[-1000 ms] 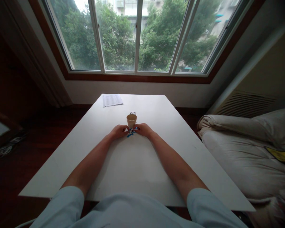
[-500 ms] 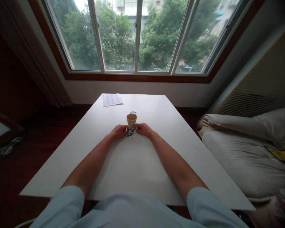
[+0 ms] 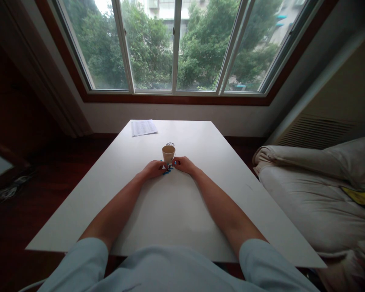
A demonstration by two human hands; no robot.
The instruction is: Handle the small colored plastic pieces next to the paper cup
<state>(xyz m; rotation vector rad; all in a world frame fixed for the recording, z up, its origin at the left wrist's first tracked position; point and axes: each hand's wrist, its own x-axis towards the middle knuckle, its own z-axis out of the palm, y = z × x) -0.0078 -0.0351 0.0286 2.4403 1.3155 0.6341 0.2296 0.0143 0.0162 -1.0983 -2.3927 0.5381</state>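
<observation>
A tan cup (image 3: 168, 154) stands upright on the white table, its handle at the right. Several small blue pieces (image 3: 167, 172) lie on the tabletop just in front of it. My left hand (image 3: 155, 168) rests at the left of these pieces, its fingers bent together over them; whatever they pinch is too small to name. At the right, close to the cup's lower side, my right hand (image 3: 183, 164) has thumb and fingers curled together, and what is between them cannot be made out. Behind the cup sits a thin dark looped item (image 3: 170, 144).
Printed paper sheets (image 3: 144, 127) lie at the far left corner of the white table (image 3: 182, 215). A padded cream-coloured seat (image 3: 292, 202) stands along the right side. Beyond the table's far edge are a wall and a window (image 3: 176, 48).
My left hand has shifted slightly right, its fingertips reaching further over the blue pieces. My right hand has barely moved, and the cup stays in place.
</observation>
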